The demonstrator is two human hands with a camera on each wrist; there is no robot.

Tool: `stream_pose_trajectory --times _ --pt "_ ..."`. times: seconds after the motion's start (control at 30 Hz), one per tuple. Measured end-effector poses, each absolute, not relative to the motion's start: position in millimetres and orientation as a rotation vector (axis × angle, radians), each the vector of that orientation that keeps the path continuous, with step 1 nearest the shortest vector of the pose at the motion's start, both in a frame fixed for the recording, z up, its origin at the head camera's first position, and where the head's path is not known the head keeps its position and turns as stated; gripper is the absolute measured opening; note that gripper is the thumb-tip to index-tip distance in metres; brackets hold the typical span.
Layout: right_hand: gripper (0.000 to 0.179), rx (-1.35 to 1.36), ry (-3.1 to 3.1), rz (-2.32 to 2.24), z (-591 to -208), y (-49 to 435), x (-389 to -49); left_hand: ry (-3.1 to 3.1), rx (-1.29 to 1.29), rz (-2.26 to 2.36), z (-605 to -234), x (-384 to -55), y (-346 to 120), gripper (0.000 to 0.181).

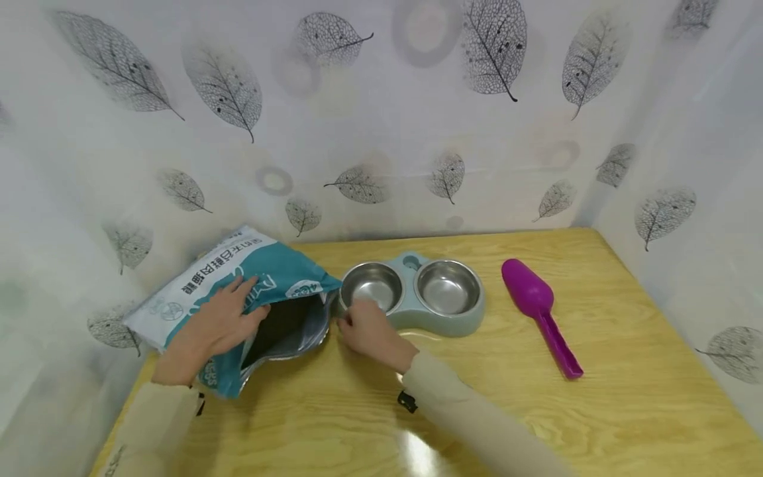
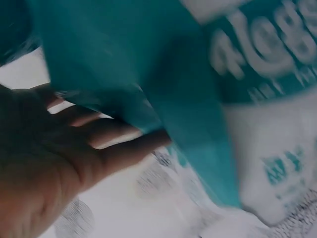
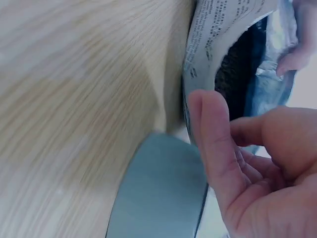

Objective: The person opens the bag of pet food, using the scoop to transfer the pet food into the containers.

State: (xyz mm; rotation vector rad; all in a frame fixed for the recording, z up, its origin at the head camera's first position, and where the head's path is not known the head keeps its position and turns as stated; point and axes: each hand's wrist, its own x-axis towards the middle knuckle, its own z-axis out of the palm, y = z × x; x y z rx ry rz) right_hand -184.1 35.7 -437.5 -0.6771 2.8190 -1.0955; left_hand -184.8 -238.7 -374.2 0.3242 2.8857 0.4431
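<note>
A teal and white pet food bag (image 1: 229, 265) lies on its side at the left, its silvery-lined mouth gaping toward the right. Dark grainy contents (image 3: 233, 64) show inside it in the right wrist view. My left hand (image 1: 217, 324) rests on the bag's upper side with fingers spread, thumb by the mouth's edge; its straight fingers (image 2: 124, 144) lie against the teal film. Between the mouth and the double pet bowl (image 1: 444, 321) is my right hand (image 1: 372, 334), fingers loosely bent around nothing. In its wrist view, thumb and index finger (image 3: 213, 119) stand apart.
Two steel bowls sit in the blue-grey bowl stand, beside the right hand. A purple scoop (image 1: 539, 311) lies further right on the wooden table (image 1: 644, 371). Leaf-printed curtain (image 1: 387, 132) hangs around the table's back and sides.
</note>
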Motion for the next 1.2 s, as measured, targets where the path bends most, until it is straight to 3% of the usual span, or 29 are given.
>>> stream_pose_trajectory --times 0.23,0.47,0.63,0.9,1.2 --pt "0.029 -0.427 2.741 -1.159 -415 123 -167 2.945 0.298 0.482 -376 -189 -263 0.08" --pt "0.027 -0.184 3.026 -0.931 -393 238 -149 2.949 0.215 0.416 -377 -188 -262 0.099" --pt "0.028 -0.064 3.166 -0.639 -395 292 -140 2.988 0.202 0.391 -378 -184 -260 0.106" --pt "0.049 0.108 2.946 -0.479 -417 329 -123 2.979 0.075 0.347 -379 -178 -256 0.119" --pt "0.033 0.144 2.861 -0.545 -438 342 -128 2.905 0.035 0.399 -383 -180 -251 0.121"
